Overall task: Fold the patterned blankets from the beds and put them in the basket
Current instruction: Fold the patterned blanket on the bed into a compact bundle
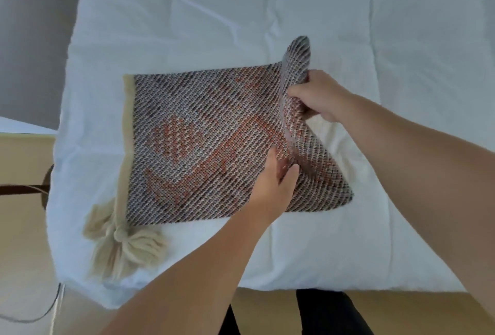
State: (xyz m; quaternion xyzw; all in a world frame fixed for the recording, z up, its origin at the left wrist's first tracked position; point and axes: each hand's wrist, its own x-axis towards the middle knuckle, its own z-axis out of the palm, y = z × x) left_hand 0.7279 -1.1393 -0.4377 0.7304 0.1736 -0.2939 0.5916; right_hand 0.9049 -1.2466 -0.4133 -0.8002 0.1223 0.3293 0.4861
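A patterned blanket (203, 142), woven in grey, white and orange, lies folded into a rough rectangle on the white bed (241, 26). A cream border runs down its left side and ends in thick cream tassels (120, 235) at the near left corner. My right hand (318, 96) grips the blanket's right edge and holds it lifted and curled over toward the left. My left hand (276, 182) rests flat on the blanket near the fold line, fingers pressing the cloth down. No basket is in view.
The bed's near edge runs along the bottom, with wooden floor (24, 227) beyond it at the left. A dark cable (40, 316) lies on the floor at the lower left. My dark trouser legs (329, 313) stand against the bed's near edge.
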